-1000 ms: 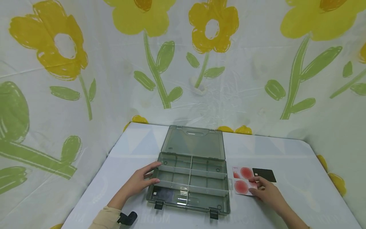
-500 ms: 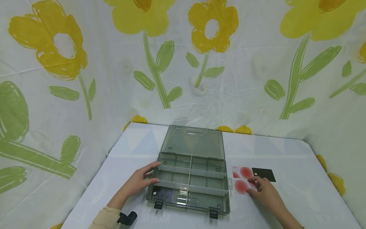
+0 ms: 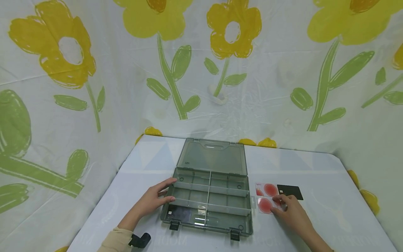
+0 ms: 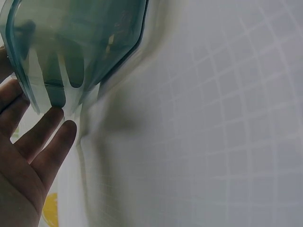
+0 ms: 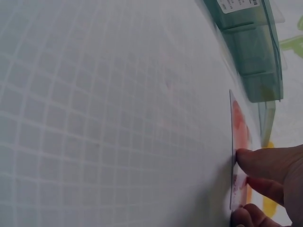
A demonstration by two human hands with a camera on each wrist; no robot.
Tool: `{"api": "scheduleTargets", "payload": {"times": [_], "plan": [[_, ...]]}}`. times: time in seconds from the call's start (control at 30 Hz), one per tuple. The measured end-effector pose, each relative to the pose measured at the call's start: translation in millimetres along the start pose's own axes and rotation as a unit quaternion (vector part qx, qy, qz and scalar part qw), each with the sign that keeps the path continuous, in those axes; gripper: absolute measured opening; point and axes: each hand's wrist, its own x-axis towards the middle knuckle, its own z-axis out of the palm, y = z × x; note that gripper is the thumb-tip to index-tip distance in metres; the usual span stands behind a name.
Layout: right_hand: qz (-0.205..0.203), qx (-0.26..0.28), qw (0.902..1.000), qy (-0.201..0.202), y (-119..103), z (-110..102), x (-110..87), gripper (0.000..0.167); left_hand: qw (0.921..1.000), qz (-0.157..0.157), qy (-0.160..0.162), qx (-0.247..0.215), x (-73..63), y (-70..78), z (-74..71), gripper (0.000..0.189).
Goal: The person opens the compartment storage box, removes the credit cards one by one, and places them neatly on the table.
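Observation:
An open, see-through grey-green compartment box (image 3: 214, 159) lies in the middle of the table. My left hand (image 3: 153, 199) rests on its left side; in the left wrist view the extended fingers touch the box wall (image 4: 111, 38). A dark card (image 3: 181, 214) lies in the box's front left compartment. To the right of the box, my right hand (image 3: 293, 211) pinches a pale card with a red circle (image 3: 265, 205), thumb at the near edge, fingers at the far edge. The right wrist view shows this card (image 5: 240, 135) low against the table, partly covered by the fingers.
A similar red-circle card (image 3: 270, 189) lies just behind the pinched one, with a black card (image 3: 292, 191) to its right. The box's two front latches (image 3: 235, 235) hang down. A flowered curtain (image 3: 264, 77) surrounds the white table (image 3: 340, 196).
My right hand has shifted slightly left along the red-circle card, covering more of its right end. The left hand and the box stay in place.

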Motion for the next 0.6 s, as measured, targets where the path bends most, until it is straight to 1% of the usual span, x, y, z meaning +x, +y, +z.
{"api": "scheduleTargets", "payload": {"times": [0.2,0.33,0.6], "plan": [[0.002,-0.001,1.0000,0.003,-0.1,1.2,0.4,0.046,1.0000,-0.005,-0.001,-0.003,-0.2,-1.0,-0.1,0.070],[0.004,0.011,0.9999,0.007,-1.4,-0.2,-1.0,0.045,1.0000,-0.002,-0.003,-0.003,0.0,-1.9,0.3,0.072],[0.002,0.033,0.9994,0.014,-6.2,-5.7,-3.0,0.033,1.0000,-0.001,-0.003,0.000,0.5,-1.5,0.2,0.072]]}}
